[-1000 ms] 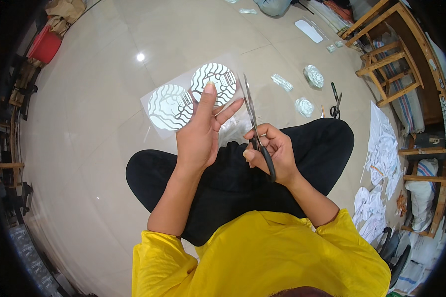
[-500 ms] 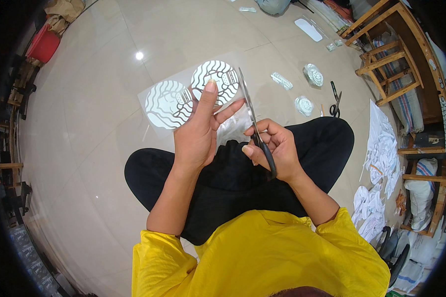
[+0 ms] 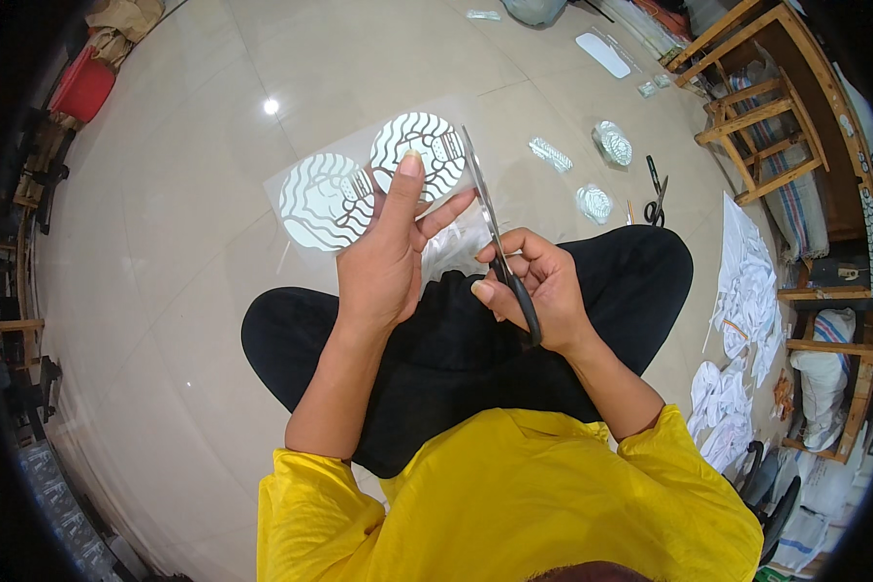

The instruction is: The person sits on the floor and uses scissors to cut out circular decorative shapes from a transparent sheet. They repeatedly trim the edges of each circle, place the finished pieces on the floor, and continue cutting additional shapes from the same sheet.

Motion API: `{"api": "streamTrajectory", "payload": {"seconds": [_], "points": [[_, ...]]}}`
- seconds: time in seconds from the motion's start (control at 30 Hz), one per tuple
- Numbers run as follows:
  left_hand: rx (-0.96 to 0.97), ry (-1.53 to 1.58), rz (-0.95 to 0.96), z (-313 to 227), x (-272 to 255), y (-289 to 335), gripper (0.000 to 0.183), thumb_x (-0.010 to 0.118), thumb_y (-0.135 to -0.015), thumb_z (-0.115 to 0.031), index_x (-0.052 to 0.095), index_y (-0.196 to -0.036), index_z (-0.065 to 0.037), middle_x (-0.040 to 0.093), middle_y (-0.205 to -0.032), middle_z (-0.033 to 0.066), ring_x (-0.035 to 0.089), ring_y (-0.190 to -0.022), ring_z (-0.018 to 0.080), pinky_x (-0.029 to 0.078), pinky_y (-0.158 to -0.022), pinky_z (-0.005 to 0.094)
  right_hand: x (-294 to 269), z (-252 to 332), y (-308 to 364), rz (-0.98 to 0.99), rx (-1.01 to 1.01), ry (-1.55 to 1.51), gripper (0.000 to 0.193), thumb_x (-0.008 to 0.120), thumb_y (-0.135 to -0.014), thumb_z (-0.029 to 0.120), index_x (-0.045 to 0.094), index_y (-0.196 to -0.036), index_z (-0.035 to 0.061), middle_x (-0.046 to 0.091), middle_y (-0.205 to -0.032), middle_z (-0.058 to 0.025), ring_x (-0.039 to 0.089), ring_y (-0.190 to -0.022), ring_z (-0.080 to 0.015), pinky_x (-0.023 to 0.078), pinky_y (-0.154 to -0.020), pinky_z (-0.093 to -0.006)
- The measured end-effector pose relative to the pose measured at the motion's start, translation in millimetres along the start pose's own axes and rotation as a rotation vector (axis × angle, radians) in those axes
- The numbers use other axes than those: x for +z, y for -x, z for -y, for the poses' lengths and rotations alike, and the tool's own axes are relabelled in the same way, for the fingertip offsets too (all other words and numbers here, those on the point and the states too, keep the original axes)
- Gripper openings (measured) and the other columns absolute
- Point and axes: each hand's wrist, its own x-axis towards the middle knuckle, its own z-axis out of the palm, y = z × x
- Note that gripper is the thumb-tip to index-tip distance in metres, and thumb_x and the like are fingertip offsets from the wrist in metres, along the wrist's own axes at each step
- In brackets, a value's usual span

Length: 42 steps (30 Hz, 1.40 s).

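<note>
The person is sitting cross-legged on the floor (image 3: 165, 291) in a yellow shirt (image 3: 514, 495), forearms reaching out over the black trousers (image 3: 436, 359). The right hand (image 3: 533, 286) is grasping black scissors (image 3: 500, 257) by the handles, fingers curled through the loops, with the blades pointing far and meeting the right edge of the sheet. The left hand (image 3: 388, 262) is gripping a clear sheet (image 3: 378, 184) from behind, its thumb lying up over the front; the sheet is being held above the lap, a little left of centre. Two round wave-patterned stickers (image 3: 325, 201) are sitting side by side on it.

Risks, as I judge them: the left fingers are spreading close beside the blades, so a hurried snip could nick one. The film is looking limp and glossy, so it could buckle or slip and send the cut into the printed round.

Farther right, cut rounds (image 3: 594, 202) are lying scattered on the floor, with a second pair of scissors (image 3: 656, 190) beside them. White scraps (image 3: 747, 291) are piling up at the right edge, near wooden shelves (image 3: 786, 116) that are holding striped fabric and bags. At far left a red box (image 3: 84, 89) is standing; whatever it is holding cannot be made out.
</note>
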Motion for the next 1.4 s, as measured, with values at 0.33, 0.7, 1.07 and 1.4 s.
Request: {"api": "streamTrajectory", "payload": {"seconds": [0.33,0.7,1.07,1.4], "points": [[-0.007,0.012,0.003,-1,0,1,0.031,0.058,-0.105,-0.020,0.055,-0.128,0.000,0.065,-0.114,0.0086,0.067,-0.105,0.0183,0.060,-0.097,0.0409,2,1,3,-0.027,0.062,-0.016,0.029,0.081,-0.087,0.006,0.063,-0.109,0.0024,0.069,-0.074,-0.0003,0.058,-0.061,0.0000,0.041,-0.059,-0.0150],[-0.029,-0.031,-0.019,0,5,6,0.031,0.060,-0.104,-0.021,0.056,-0.127,0.000,0.065,-0.113,0.0082,0.066,-0.105,0.0178,0.058,-0.098,0.0409,4,8,-6,-0.013,-0.049,-0.009,0.029,0.077,-0.088,0.003,0.059,-0.110,0.0012,0.062,-0.071,0.0016,0.053,-0.055,-0.0026,0.041,-0.052,-0.0182],[-0.096,-0.005,-0.025,2,6,8,0.031,0.059,-0.105,-0.022,0.055,-0.127,0.000,0.065,-0.114,0.0086,0.066,-0.105,0.0187,0.058,-0.099,0.0394,5,13,-11,-0.054,-0.014,-0.002,0.029,0.081,-0.088,0.012,0.063,-0.109,0.0032,0.068,-0.069,-0.0011,0.057,-0.056,-0.0015,0.039,-0.052,-0.0166],[-0.070,0.009,0.002,5,7,8,0.034,0.059,-0.104,-0.021,0.054,-0.130,0.000,0.067,-0.116,0.0109,0.066,-0.110,0.0225,0.055,-0.101,0.0390,1,18,-15,-0.070,0.010,0.003,0.030,0.080,-0.089,0.012,0.062,-0.111,0.0015,0.068,-0.069,-0.0026,0.060,-0.059,-0.0039,0.042,-0.053,-0.0177]]}}
